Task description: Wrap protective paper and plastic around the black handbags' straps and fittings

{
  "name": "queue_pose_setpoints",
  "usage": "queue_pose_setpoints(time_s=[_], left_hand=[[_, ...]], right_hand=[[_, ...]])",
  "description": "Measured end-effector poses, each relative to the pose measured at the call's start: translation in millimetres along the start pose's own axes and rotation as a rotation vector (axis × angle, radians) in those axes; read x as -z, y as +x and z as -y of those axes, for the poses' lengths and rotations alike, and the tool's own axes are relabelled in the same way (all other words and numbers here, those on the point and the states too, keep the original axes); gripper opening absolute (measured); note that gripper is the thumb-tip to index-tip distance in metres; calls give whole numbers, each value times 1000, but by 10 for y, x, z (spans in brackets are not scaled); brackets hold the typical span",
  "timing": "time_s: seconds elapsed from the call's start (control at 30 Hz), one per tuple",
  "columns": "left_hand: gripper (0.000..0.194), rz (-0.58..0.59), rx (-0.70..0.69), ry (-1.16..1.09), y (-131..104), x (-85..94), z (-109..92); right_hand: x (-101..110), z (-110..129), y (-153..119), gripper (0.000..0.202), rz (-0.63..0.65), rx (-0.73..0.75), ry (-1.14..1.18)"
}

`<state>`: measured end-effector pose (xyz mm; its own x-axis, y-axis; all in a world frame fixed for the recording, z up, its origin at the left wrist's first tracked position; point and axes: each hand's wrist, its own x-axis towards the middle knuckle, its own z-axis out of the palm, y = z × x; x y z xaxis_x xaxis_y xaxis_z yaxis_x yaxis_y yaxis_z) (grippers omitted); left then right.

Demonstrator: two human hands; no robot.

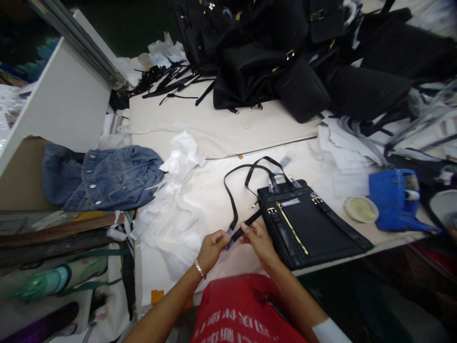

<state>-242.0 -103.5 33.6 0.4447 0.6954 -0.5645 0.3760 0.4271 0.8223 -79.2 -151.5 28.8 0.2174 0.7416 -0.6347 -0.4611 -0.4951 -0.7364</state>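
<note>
A black bag [310, 226] with a gold zipper and buckles lies flat near the table's front edge. Its long black strap [231, 200] loops out to the left. My left hand [213, 247] pinches the strap's end, where a bit of clear plastic wrap [228, 239] shows. Close beside it on the right, my right hand [257, 239] pinches a short black strap piece [253, 216] that runs up toward the bag's left side. The fingertips of both hands are only a little apart.
Black bags [246, 62] are heaped at the back. White tissue paper [174, 214] and a denim garment [114, 178] lie on the left. A round tub [361, 209] and a blue container [392, 200] stand on the right. Thin black straps [171, 85] lie at the back left.
</note>
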Motion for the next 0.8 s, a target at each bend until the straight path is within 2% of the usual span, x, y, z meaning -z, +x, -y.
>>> queue_pose_setpoints(time_s=[0.23,0.37,0.5,0.63,0.8], left_hand=[[31,-63,-89,127,-13,-54,-140],[30,-96,-171,205,2,-102,-292],[27,-111,-248,222,42,-175,-497],[20,-103,-294,151,90,-260,-725],[20,-43,-347,101,99,-375,-1029]], right_hand=[[22,33,-66,30,-135,108,-95],[22,124,-108,28,-194,112,33],[-2,318,-172,28,-250,142,139],[30,596,-258,25,-298,260,79],[164,899,-401,27,-338,384,57]])
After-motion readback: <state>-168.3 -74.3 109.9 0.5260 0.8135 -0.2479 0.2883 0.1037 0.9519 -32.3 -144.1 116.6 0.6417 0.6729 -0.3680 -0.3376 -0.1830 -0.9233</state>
